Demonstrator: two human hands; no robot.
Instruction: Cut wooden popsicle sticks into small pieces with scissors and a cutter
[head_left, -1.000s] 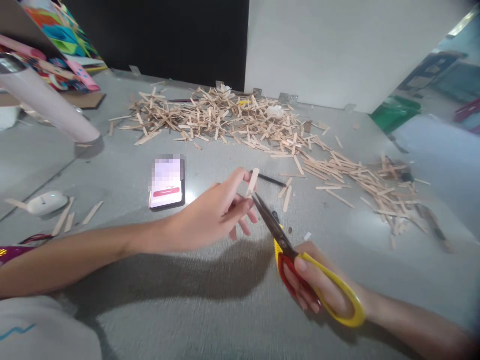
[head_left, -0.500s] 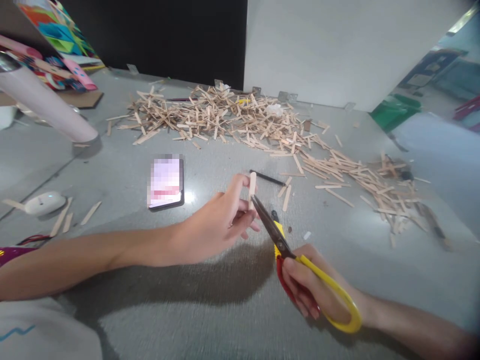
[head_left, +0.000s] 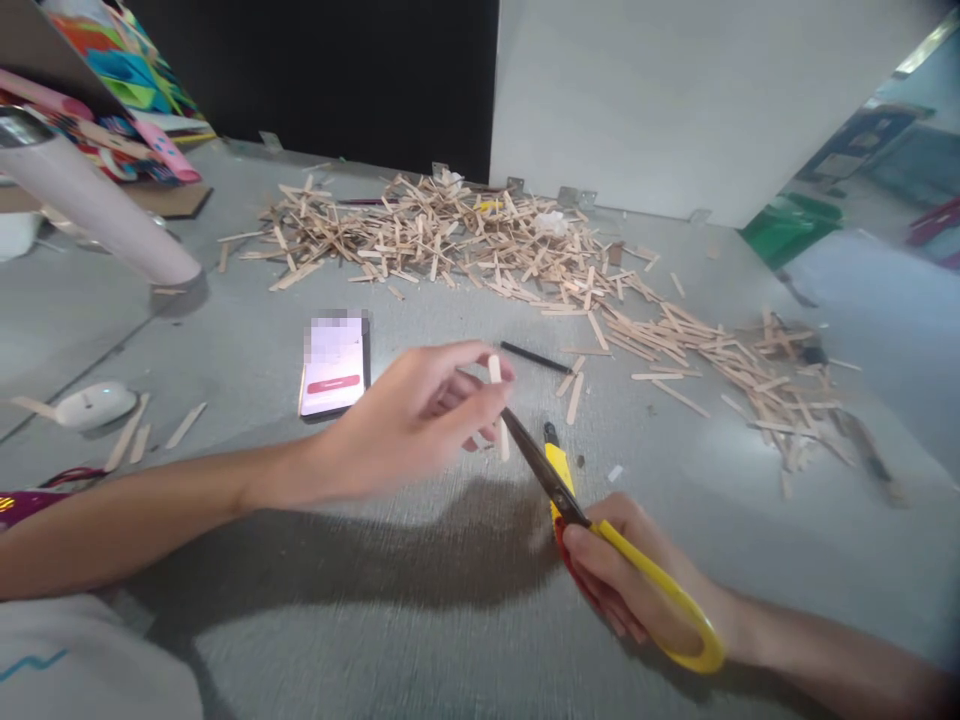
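Note:
Between the thumb and fingers of my left hand (head_left: pixel 435 405) a pale wooden craft stick (head_left: pixel 494 370) stands nearly upright, its lower end showing below the thumb. My right hand (head_left: pixel 637 570) grips a pair of scissors (head_left: pixel 551 480) with yellow and red handles. The dark blades look closed, and their tip points at the stick, close to my left thumb; whether they touch it I cannot tell. Under the scissors lies a yellow utility knife (head_left: pixel 557 458), partly covered. Just beyond my hands is a thin black stick (head_left: pixel 535 357) on the grey table.
A heap of wooden sticks (head_left: pixel 420 235) stretches along the back and trails to the right. On the left are a phone (head_left: pixel 334 370), a white earbud case (head_left: pixel 96 406) and a tilted pale bottle (head_left: pixel 97 205). Upright black (head_left: pixel 337 80) and white panels (head_left: pixel 637 100) stand behind.
My left hand has shifted slightly left and turned, its thumb now across the craft stick, which sits lower in the fingers. The scissors stay almost in place.

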